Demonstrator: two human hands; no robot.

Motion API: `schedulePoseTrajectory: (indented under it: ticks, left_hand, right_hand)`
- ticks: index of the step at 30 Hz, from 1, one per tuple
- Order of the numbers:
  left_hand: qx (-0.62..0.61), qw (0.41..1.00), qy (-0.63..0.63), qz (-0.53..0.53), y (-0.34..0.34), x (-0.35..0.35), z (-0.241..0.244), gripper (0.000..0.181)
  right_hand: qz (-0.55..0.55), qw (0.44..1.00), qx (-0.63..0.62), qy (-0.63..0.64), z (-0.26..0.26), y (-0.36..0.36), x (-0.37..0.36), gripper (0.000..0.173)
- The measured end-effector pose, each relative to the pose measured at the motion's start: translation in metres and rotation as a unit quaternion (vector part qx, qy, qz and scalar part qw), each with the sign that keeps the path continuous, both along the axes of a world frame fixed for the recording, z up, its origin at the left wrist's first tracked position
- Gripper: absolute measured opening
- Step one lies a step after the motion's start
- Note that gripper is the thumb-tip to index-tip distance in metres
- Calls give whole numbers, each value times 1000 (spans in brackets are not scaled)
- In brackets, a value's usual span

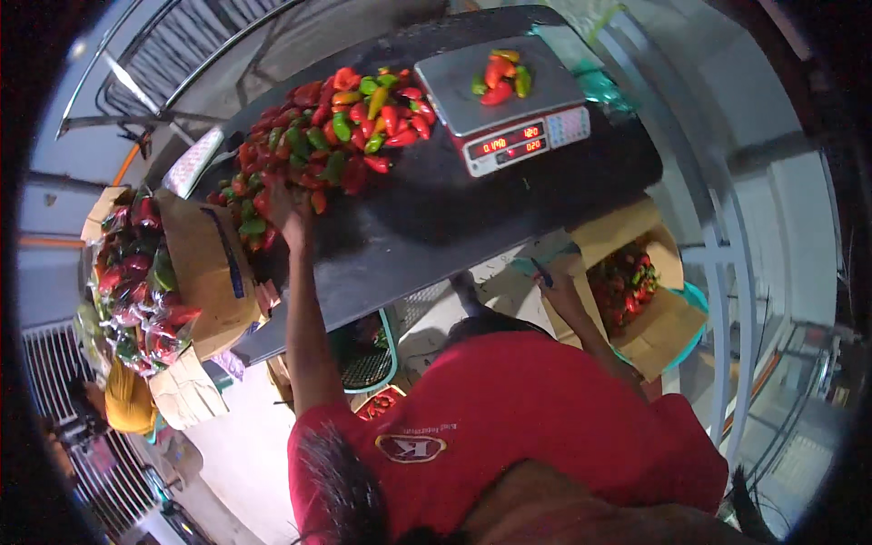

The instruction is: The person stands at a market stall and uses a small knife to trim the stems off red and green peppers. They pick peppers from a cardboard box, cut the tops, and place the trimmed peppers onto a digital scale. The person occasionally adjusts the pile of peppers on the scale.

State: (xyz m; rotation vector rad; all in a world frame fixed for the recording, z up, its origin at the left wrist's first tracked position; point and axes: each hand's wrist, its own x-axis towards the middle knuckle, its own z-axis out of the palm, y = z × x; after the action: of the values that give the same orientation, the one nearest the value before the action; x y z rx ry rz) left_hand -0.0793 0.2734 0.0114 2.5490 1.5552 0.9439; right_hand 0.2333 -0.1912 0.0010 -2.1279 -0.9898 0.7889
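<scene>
My left hand [291, 208] reaches into the near edge of a heap of red, green and yellow peppers [334, 136] on a dark table [415, 231]. Its fingers blend into the heap, so a grip on any pepper cannot be made out. Low beyond the table's front edge, my right hand [560, 289] holds what looks like a thin clear plastic bag [555, 251]. A small dark-blue item [543, 274] shows at its fingers. Several peppers [501, 76] lie on the metal pan of a digital scale [443, 88], whose red display is lit.
Bagged peppers [136, 286] fill a cardboard box [204, 266] at the left. An open carton [664, 334] at the right contains more peppers. Below the table are a green plastic basket [392, 351] and a small pepper container [381, 403]. Green plastic wrap [603, 85] lies beyond the scale.
</scene>
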Motion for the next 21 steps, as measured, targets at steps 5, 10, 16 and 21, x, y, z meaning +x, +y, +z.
schedulePoseTrajectory:
  ticks: [5, 10, 16, 21]
  left_hand:
    - [-47, 979, -88, -176, -130, 38, 0, 54]
    - [-176, 945, -18, -276, -225, 36, -5, 45]
    - [-230, 902, 31, -364, -280, 45, -12, 34]
    - [-207, 877, -7, -434, -306, 140, -29, 35]
  right_hand:
    - [-13, 999, -14, 28, 18, -50, -28, 16]
    - [-77, 994, 27, 66, 22, -99, -57, 16]
    - [-91, 993, -34, 61, 47, -141, -78, 17]
    - [-72, 989, 40, -122, -6, -181, -71, 18]
